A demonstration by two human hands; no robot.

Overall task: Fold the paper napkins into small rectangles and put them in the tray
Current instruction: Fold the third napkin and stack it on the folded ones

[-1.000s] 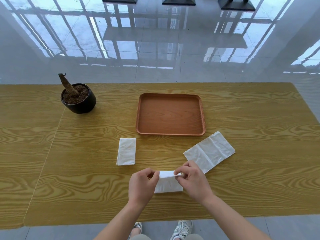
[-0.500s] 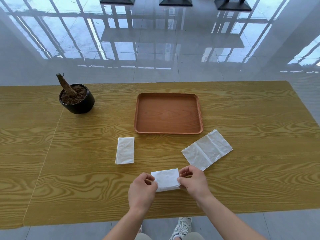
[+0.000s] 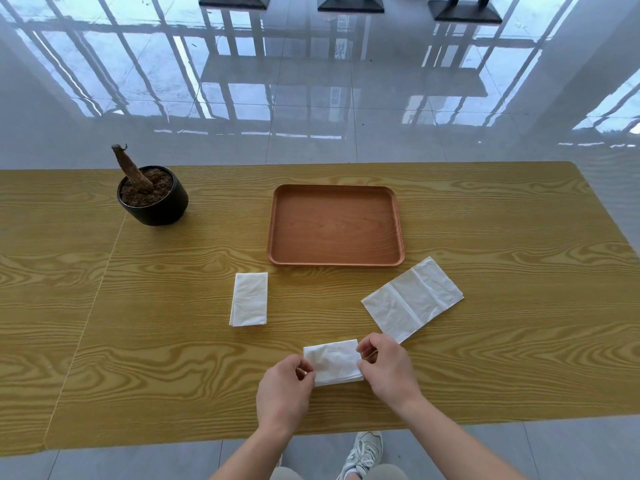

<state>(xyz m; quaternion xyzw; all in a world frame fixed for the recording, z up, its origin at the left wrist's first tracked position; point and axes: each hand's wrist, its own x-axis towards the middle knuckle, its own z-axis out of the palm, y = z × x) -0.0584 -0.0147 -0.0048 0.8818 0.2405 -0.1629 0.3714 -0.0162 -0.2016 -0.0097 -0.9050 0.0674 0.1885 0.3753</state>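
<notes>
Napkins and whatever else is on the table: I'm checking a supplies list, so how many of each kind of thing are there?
Napkins: 3 (near napkin, left napkin, right napkin)
Tray: 1
Plant pot: 1
Total: 5

A long table (image 3: pixel 502 358) of yellow wood grain bears a brown tray (image 3: pixel 334 225) at its middle toward the far side, and a black pot (image 3: pixel 156 206) of soil with a bare stump stands far left. Near of the tray lie three white napkins, apart from one another: a narrow folded napkin (image 3: pixel 249 299) to the left, a wider creased napkin (image 3: pixel 412 299) at a slant to the right, and a small folded napkin (image 3: pixel 334 362) close to the near edge.
</notes>
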